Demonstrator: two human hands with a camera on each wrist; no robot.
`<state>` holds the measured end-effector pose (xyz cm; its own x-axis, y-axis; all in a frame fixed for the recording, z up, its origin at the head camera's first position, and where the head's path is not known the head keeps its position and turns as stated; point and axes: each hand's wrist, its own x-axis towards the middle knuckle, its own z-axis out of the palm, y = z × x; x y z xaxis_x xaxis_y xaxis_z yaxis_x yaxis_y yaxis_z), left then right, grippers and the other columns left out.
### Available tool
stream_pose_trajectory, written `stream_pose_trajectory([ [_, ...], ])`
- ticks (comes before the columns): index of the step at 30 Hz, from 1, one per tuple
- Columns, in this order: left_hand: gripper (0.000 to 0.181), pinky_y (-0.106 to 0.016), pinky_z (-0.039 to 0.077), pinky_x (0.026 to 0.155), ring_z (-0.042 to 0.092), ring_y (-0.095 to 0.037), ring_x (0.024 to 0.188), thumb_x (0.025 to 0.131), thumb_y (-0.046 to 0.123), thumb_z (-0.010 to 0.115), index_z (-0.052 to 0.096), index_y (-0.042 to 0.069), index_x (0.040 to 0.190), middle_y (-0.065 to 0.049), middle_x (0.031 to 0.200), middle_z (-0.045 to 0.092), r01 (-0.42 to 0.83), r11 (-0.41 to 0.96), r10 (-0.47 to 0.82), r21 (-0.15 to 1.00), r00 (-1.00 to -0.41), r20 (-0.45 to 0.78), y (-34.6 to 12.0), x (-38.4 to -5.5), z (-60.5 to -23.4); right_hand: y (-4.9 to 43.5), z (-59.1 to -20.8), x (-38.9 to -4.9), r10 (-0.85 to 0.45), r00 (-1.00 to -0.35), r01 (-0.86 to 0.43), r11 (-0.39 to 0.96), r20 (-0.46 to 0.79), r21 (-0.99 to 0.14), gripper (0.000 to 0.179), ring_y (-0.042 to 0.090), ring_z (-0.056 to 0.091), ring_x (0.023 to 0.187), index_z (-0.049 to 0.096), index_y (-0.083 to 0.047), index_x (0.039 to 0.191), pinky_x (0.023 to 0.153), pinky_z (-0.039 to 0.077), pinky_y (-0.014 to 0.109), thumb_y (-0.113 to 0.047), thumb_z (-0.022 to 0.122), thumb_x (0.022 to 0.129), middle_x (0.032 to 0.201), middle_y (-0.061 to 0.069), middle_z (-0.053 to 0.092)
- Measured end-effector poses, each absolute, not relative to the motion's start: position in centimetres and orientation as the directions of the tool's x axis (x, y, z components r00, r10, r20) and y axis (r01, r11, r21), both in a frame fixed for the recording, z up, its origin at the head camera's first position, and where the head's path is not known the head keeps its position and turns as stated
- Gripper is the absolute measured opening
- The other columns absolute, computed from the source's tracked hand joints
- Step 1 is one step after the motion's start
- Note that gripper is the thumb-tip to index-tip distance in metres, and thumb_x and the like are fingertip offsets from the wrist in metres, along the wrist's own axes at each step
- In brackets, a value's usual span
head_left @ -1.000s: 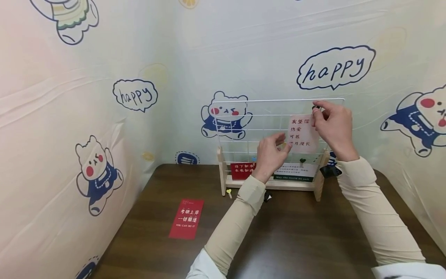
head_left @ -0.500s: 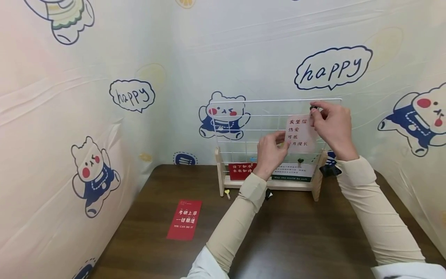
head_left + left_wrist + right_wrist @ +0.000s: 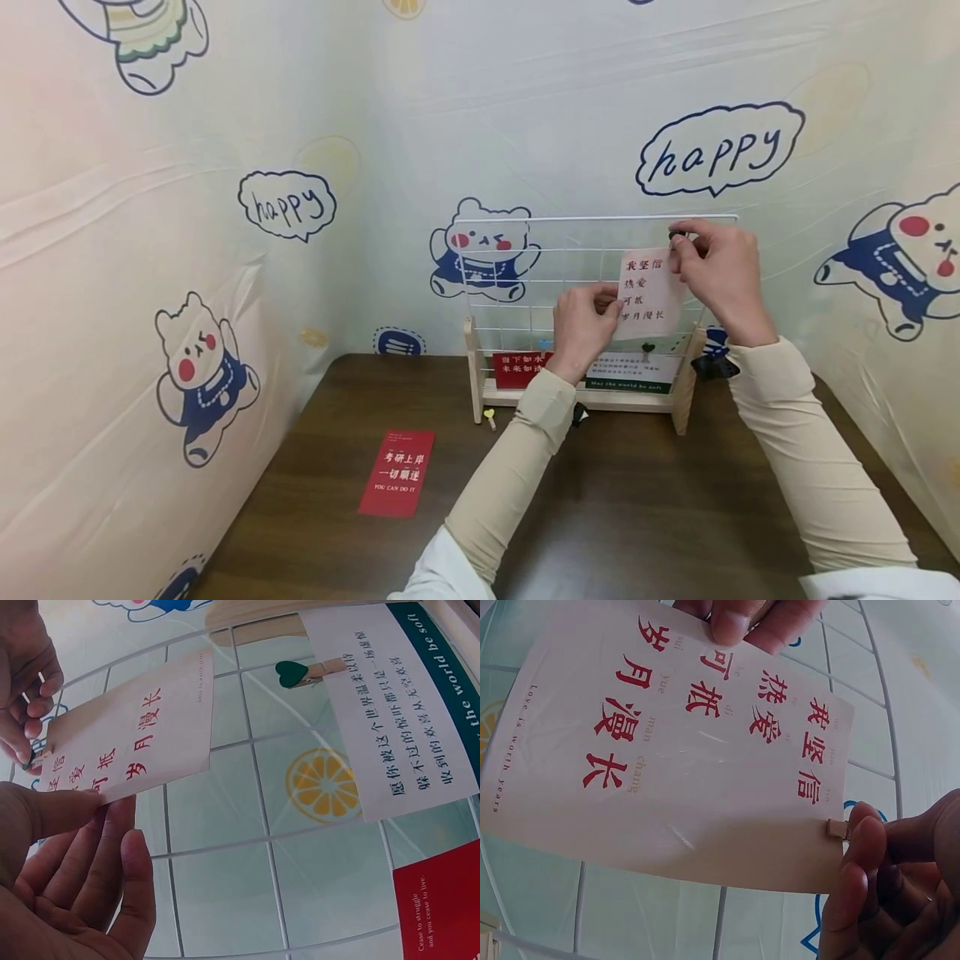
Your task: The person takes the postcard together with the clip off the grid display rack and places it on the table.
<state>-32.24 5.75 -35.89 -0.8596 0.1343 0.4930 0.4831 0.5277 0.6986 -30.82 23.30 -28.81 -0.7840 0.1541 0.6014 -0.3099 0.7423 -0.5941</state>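
Note:
A pale card (image 3: 647,292) with red characters is in front of the white wire grid rack (image 3: 570,219). My left hand (image 3: 587,330) pinches its left edge between thumb and fingers, as the left wrist view shows. My right hand (image 3: 722,271) pinches a small wooden clothespin (image 3: 836,829) at the card's upper right corner. In the right wrist view the clothespin's tip overlaps the card's edge; my fingers cover most of the rest. A dark heart-shaped end shows at my right fingertips.
Lower on the rack hang a red card (image 3: 517,371) and a white-and-green card (image 3: 632,372), the latter with a green-heart clothespin (image 3: 304,673). On the brown table (image 3: 637,500) lie another red card (image 3: 397,473) and a yellow-heart clothespin (image 3: 491,417).
The left fingers, apart from the card's left edge a second ago, have closed on it. The card's lower edge has come slightly down. My right hand stays at the same corner.

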Motion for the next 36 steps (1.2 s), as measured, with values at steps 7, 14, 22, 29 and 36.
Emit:
stream_pose_trajectory([
  [7, 0.017, -0.01, 0.047, 0.063, 0.072, -0.004, 0.075, 0.096, 0.012, 0.074, 0.081, 0.011, 0.111, -0.002, 0.096, 0.083, 0.481, 0.526, 0.128, 0.702, -0.86, 0.493, 5.73, -32.27, -35.86, 23.25, -28.65, -30.83, 0.17, -0.8, -0.317, 0.695, 0.575, -0.646, 0.022, 0.002, 0.055, 0.052, 0.077, 0.0, 0.113, 0.05, 0.045, 0.015, -0.01, 0.059, 0.103, 0.075, 0.02, 0.071],
  [14, 0.017, -0.011, 0.047, 0.063, 0.073, -0.005, 0.076, 0.096, 0.012, 0.074, 0.08, 0.011, 0.112, -0.003, 0.098, 0.083, 0.476, 0.527, 0.129, 0.704, -0.864, 0.488, 5.63, -32.2, -35.84, 23.12, -28.58, -30.88, 0.187, -0.799, -0.332, 0.655, 0.571, -0.679, 0.021, -0.001, 0.057, 0.05, 0.078, 0.001, 0.111, 0.049, 0.047, 0.014, -0.009, 0.062, 0.102, 0.075, 0.02, 0.073],
  [22, 0.018, -0.01, 0.048, 0.063, 0.074, -0.007, 0.077, 0.096, 0.01, 0.074, 0.08, 0.009, 0.113, -0.005, 0.098, 0.083, 0.485, 0.519, 0.123, 0.704, -0.857, 0.5, 5.65, -32.2, -35.67, 22.96, -28.41, -30.94, 0.2, -0.782, -0.36, 0.629, 0.591, -0.689, 0.02, -0.001, 0.056, 0.048, 0.079, 0.001, 0.111, 0.046, 0.046, 0.015, -0.008, 0.064, 0.101, 0.074, 0.018, 0.072],
  [29, 0.018, -0.011, 0.049, 0.067, 0.074, -0.008, 0.079, 0.095, 0.01, 0.074, 0.08, 0.01, 0.112, -0.004, 0.099, 0.083, 0.485, 0.519, 0.131, 0.704, -0.859, 0.495, 5.56, -32.22, -35.57, 22.51, -28.14, -30.9, 0.206, -0.756, -0.383, 0.63, 0.621, -0.676, 0.021, -0.002, 0.054, 0.048, 0.079, 0.001, 0.111, 0.047, 0.045, 0.013, -0.009, 0.063, 0.101, 0.079, 0.022, 0.073],
  [36, 0.017, -0.012, 0.048, 0.07, 0.075, -0.008, 0.079, 0.096, 0.011, 0.074, 0.08, 0.01, 0.112, -0.003, 0.099, 0.083, 0.49, 0.52, 0.139, 0.7, -0.857, 0.497, 5.45, -32.11, -35.35, 22.43, -28.01, -30.66, 0.222, -0.734, -0.395, 0.629, 0.642, -0.669, 0.021, -0.003, 0.053, 0.049, 0.079, 0.001, 0.111, 0.05, 0.045, 0.01, -0.009, 0.063, 0.102, 0.071, 0.012, 0.069],
])
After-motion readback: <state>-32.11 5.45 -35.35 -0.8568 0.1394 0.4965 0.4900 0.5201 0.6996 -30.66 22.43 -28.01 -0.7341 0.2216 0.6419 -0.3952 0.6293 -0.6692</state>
